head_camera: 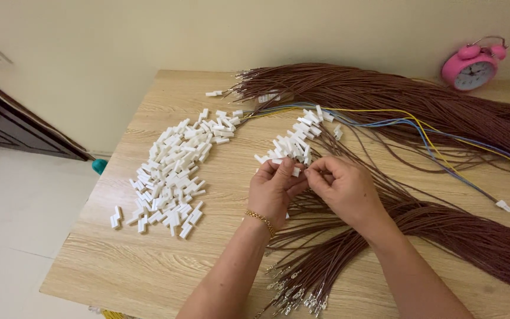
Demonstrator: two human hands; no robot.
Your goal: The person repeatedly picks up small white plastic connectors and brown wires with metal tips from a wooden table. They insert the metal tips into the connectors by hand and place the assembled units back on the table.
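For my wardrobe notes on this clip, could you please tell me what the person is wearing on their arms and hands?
Both forearms are bare as far as the picture shows, with no sleeves in view. The left hand has a thin gold chain bracelet at the wrist. The right hand shows no gloves, watch or bracelet. I cannot make out any rings on either hand.

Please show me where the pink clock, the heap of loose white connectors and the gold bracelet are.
Clock [471,70]: head view, on its round face.
Connector heap [169,171]: head view, middle of the pile.
Bracelet [261,220]: head view, on the chain across the left wrist.
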